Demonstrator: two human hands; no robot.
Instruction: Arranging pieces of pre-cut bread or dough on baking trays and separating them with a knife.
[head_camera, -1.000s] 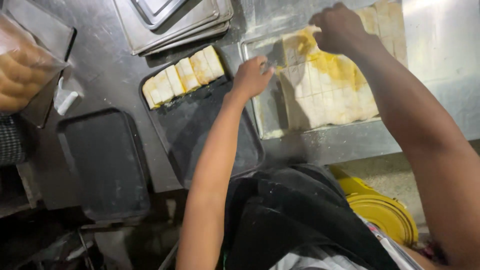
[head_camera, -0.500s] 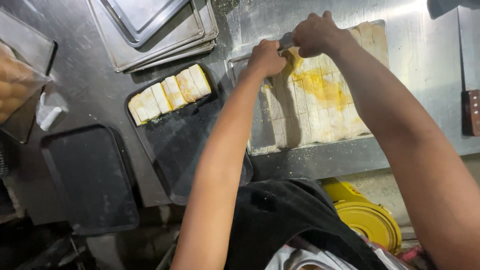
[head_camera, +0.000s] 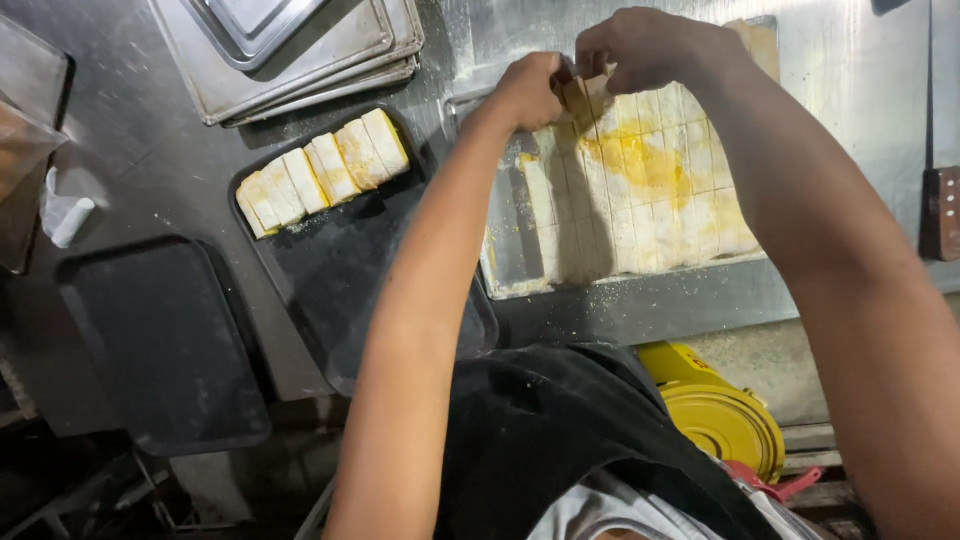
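My left hand (head_camera: 530, 88) and my right hand (head_camera: 645, 45) meet over the far edge of a sheet of cut pale dough squares (head_camera: 650, 205) smeared with yellow filling. Both pinch one tan dough piece (head_camera: 580, 95) lifted between them. The sheet lies on a metal tray (head_camera: 500, 270) on the steel counter. To the left a black tray (head_camera: 340, 270) carries a row of several folded dough pieces (head_camera: 325, 170) along its far end.
A second black tray (head_camera: 160, 340) lies at the left, bare. Stacked steel trays (head_camera: 290, 50) sit at the back. A crumpled white wrapper (head_camera: 65, 215) lies at far left. A yellow round container (head_camera: 720, 420) stands below the counter edge. A dark wooden handle (head_camera: 940, 210) is at the right.
My hands came together from apart on the dough sheet. They now hold one piece lifted at the sheet's far edge. The view has shifted right.
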